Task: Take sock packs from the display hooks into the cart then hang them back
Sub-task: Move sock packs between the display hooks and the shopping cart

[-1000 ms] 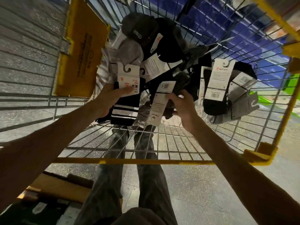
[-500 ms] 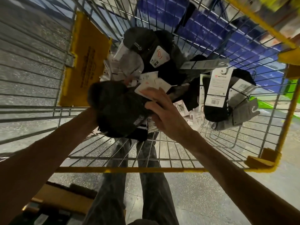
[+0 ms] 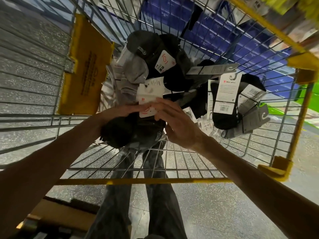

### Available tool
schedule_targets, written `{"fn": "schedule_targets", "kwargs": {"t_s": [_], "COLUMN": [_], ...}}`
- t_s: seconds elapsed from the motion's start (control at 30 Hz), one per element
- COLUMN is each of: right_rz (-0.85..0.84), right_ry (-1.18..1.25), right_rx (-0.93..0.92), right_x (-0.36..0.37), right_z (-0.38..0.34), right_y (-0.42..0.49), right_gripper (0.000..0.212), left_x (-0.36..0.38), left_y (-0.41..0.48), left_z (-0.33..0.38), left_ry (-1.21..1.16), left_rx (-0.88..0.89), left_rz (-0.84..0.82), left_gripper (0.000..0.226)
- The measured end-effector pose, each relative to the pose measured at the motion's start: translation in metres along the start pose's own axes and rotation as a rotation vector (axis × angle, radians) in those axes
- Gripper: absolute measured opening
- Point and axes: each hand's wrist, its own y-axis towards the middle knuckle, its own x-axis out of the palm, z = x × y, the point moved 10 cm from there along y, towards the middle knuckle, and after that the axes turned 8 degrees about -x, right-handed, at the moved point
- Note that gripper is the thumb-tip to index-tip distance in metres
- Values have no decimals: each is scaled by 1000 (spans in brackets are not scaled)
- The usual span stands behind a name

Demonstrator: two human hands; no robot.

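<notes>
A black sock pack (image 3: pixel 120 130) is gripped by the left hand (image 3: pixel 124 110) above the cart (image 3: pixel 143 181)'s near rail, while its white header card (image 3: pixel 148 109) is pinched by the right hand (image 3: pixel 177 125). The card's hook hole should be found and kept upward before lifting. Other packs (image 3: pixel 224 100) are heaped toward the cart's far right corner.

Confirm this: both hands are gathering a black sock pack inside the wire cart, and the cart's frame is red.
The colour is wrong. The head view shows both the left hand and right hand on the black sock pack inside the wire cart, but the cart's frame is yellow, not red.
</notes>
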Motion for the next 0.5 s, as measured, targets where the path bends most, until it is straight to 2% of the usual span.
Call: {"fn": "schedule_targets", "kwargs": {"t_s": [0.1,0.2,0.27,0.37,0.43,0.5], "right_rz": [174,302,299,224,309,425], "right_ry": [89,61,-10,61,284,449], "right_rx": [297,646,832,865,876,977], "right_x": [-7,-13,-16,-6,-1,-1], "right_z": [43,102,129,144,148,156], "right_y": [-15,-43,-62,-62,-48,-37], "right_gripper": [34,29,34,58,66,69], "left_x": [-3,-11,-14,-15,-15,-15], "left_y": [-4,-7,-7,-6,-6,-6], "left_z": [3,5,6,5,3,0], "left_ry": [-46,-43,-42,-106,-124,-139], "left_rx": [16,37,48,37,9,-13], "left_rz": [28,105,137,147,143,122], "left_gripper": [13,19,23,23,22,21]}}
